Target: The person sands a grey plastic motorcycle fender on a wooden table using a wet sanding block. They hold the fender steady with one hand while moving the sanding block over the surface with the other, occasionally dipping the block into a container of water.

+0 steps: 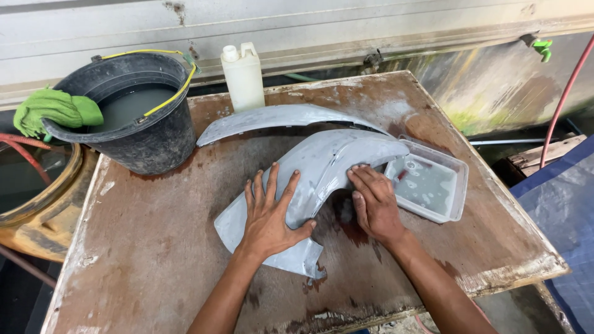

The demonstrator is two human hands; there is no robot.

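Both forearms enter from six o'clock. Left hand [269, 213] lies flat, fingers spread and released, on the curved grey primed plastic fender [322, 164] at the centre of the worn brown plywood desk [154, 247]. Right hand [374, 201] presses the fender's inner edge, fingers extended, gripping nothing. At twelve o'clock lies a second narrow grey fender panel [278, 117], with a white plastic jug [243, 77] behind it, its label side hidden. At ten o'clock a black bucket of cloudy water [133, 111] carries a green cloth [55, 110]. At three o'clock sits a clear rectangular tray of water [430, 185], partly covered by the fender.
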